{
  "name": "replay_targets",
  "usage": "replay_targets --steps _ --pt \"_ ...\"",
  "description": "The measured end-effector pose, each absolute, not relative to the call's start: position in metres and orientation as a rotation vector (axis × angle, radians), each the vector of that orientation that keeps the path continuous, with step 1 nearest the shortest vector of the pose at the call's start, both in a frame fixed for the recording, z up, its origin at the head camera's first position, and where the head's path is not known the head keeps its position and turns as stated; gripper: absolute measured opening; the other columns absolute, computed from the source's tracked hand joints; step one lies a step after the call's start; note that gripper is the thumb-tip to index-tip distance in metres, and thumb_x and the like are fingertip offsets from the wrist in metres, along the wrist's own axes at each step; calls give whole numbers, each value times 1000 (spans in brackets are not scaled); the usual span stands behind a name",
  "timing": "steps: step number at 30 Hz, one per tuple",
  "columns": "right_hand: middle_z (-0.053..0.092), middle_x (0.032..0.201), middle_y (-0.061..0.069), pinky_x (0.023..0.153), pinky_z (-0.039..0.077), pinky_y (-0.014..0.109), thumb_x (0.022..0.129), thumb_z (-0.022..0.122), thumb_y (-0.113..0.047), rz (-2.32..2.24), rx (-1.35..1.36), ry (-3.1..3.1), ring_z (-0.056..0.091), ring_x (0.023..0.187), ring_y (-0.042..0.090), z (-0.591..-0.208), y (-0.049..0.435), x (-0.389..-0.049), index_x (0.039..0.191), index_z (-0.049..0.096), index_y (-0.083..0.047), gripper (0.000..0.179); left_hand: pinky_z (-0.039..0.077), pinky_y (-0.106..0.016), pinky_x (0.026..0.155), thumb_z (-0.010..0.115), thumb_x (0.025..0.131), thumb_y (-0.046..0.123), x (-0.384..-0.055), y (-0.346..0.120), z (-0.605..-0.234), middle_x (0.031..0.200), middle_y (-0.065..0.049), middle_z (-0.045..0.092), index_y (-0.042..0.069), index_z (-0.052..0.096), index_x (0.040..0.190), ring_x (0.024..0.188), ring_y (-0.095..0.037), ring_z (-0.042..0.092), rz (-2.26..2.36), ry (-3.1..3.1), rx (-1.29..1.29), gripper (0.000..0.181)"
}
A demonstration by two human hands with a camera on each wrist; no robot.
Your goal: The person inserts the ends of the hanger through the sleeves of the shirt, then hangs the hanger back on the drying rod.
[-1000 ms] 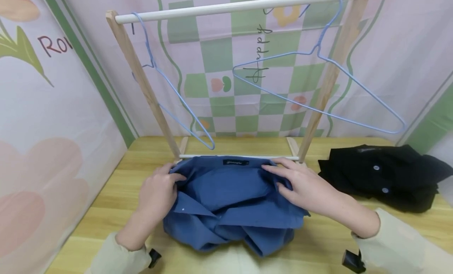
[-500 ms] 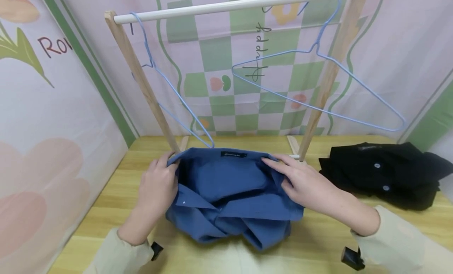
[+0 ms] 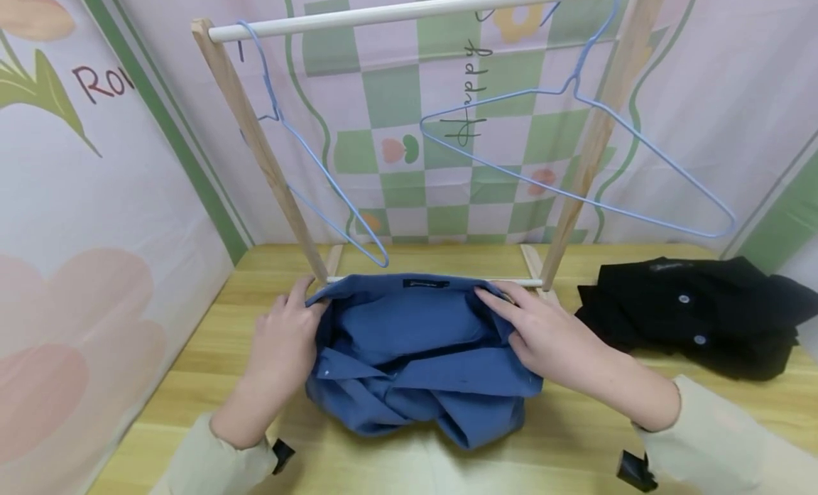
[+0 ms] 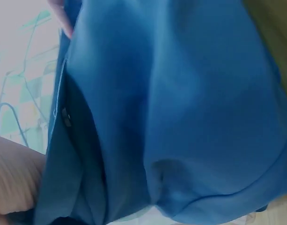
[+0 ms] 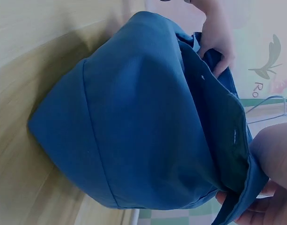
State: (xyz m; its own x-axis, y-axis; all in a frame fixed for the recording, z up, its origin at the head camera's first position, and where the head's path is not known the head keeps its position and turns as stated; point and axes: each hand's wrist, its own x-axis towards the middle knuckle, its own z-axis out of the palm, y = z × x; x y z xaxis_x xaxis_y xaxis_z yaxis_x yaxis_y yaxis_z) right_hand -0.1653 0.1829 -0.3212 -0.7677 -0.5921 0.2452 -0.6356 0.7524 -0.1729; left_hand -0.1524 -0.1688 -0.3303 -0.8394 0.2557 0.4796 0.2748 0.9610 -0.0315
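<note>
A blue shirt [image 3: 422, 324] hangs bunched between my two hands, its neck opening facing up and a dark label [image 3: 426, 283] at the back of the collar. At the left side of the collar, my left hand [image 3: 285, 342] grips the cloth with thumb and fingers. My right hand [image 3: 552, 332] pinches the opposite side, its thumb partly hidden by the fabric. Blue folds of the shirt [image 4: 199, 103] fill most of the left wrist view. From the right wrist, the shirt's lower part [image 5: 134, 126] shows close over the wooden tabletop, with the left hand [image 5: 218, 40] at the far side.
Behind the shirt stands a wooden rack with a white top rail [image 3: 409, 12]. Two blue wire hangers hang from it, a left one [image 3: 339, 189] and a right one [image 3: 498, 167]. A folded black garment with buttons [image 3: 690, 317] lies on the table [image 3: 211, 353] at the right.
Both hands have raised the shirt's collar slightly, then let it dip a little. The grip on each side stays, and the hangers and black garment lie as before.
</note>
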Motion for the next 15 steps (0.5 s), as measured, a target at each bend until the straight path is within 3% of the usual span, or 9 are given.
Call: replay_targets --steps 3,6,8,10,13,15 --pt "47 147 24 48 35 24 86 65 10 377 957 -2772 54 75 21 -322 184 -166 150 52 -4 66 50 -52 52 71 87 -7 -152 -169 -327 132 -18 62 11 81 106 94 -42 64 -57 -2601 -352 28" --pt "47 147 25 51 39 27 86 66 9 352 946 -2746 62 88 33 -323 185 -166 150 51 -4 67 49 -50 51 71 88 -3 -152 -170 -324 129 -15 65 12 83 100 95 -41 63 -76 -2562 -342 22" --pt "47 147 26 61 51 35 86 67 8 318 955 -2723 63 103 43 -323 186 -166 150 51 -3 68 49 -50 51 71 86 -4 -151 -172 -323 127 -15 66 11 83 97 95 -40 63 -94 -2542 -345 22" --pt "49 146 27 75 55 47 85 70 8 272 970 -2690 57 118 48 -324 187 -167 149 51 -3 68 50 -50 52 69 82 -8 -151 -173 -323 126 -15 67 10 83 97 96 -40 63 -112 -2526 -349 27" --pt "54 142 26 83 53 56 82 73 7 223 977 -2615 59 114 45 -324 188 -168 147 55 -3 68 51 -50 53 66 79 -11 -150 -174 -321 123 -15 68 8 82 98 95 -41 63 -125 -2500 -361 31" --pt "57 138 24 77 53 52 80 73 8 210 974 -2539 60 107 42 -323 190 -169 144 58 -4 67 50 -49 52 66 80 -11 -150 -174 -320 123 -16 67 7 81 101 95 -41 63 -123 -2489 -362 32"
